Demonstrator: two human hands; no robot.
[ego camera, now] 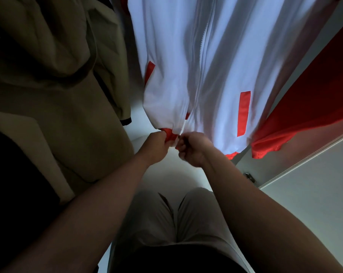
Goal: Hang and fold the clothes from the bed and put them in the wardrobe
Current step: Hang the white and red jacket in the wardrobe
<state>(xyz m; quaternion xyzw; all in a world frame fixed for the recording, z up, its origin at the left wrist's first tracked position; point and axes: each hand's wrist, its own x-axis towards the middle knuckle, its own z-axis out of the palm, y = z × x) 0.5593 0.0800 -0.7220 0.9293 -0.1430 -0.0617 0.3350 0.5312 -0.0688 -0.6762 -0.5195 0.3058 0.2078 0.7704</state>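
At frame centre, the left hand (157,143) and right hand (191,148) are pinching the white jacket (216,75) hem, grips clamped beside its zip (183,127), which is running upward.

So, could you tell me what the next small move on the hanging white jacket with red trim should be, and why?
Probably draw the zip upward with the right hand while the left hand keeps the hem taut. Both hands pinch the bottom edge of the white zip-front jacket with red trim at the zip's foot, and a small gap shows just above them.
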